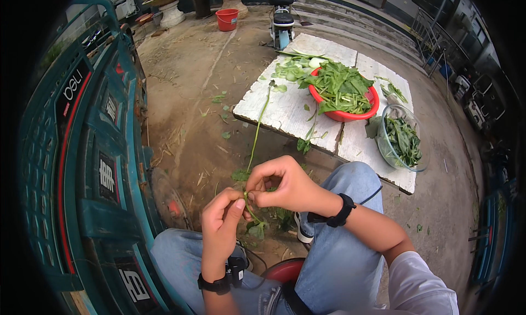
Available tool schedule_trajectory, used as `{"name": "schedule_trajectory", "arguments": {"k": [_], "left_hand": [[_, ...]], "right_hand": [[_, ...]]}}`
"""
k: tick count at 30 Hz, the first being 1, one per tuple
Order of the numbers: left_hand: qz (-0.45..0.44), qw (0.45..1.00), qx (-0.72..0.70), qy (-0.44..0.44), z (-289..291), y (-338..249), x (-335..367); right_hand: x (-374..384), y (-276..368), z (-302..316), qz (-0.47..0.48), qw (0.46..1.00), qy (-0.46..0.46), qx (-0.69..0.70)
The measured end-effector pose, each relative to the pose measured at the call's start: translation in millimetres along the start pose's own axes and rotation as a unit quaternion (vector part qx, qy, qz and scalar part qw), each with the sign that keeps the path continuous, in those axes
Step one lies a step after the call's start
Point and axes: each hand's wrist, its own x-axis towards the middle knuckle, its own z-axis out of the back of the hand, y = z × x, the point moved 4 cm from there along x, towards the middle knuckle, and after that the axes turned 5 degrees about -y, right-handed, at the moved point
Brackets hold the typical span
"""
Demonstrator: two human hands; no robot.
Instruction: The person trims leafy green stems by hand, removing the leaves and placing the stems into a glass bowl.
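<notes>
A long green leafy stem (258, 129) runs upward from between my hands, its tip reaching over the near left edge of the white table. My left hand (220, 222) pinches its lower part between thumb and fingers, with a leaf (257, 229) hanging just below. Close beside it, my right hand (289, 184) has thumb and forefinger closed on the same stem. On the table, a red plastic basket (357, 116) is heaped with cut green leaves (342, 84). To its right stands a clear bowl (390, 157) of darker leaves (404, 139).
Pale green vegetables (293, 69) lie left of the basket on the white table (273, 108). A green cargo vehicle (90, 167) stands close on my left. Beyond are a red bucket (226, 22) and a scooter (282, 20). Part of a red round object (286, 269) shows between my legs.
</notes>
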Motion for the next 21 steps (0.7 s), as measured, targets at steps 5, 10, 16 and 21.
{"name": "schedule_trajectory", "arguments": {"k": [5,10,16,21], "left_hand": [[-0.054,0.989,0.099,-0.097,-3,-7,-1],[-0.123,0.975,0.144,-0.114,-2,-11,-2],[-0.083,0.984,0.073,-0.140,1,-10,-6],[-0.082,0.984,0.011,-0.156,3,-13,-6]], "right_hand": [[2,13,-3,0.111,0.983,-0.022,-0.143],[1,18,-7,0.170,0.964,-0.034,-0.201],[0,18,-8,0.162,0.969,-0.039,-0.182],[-2,20,-7,0.161,0.969,-0.049,-0.180]]}}
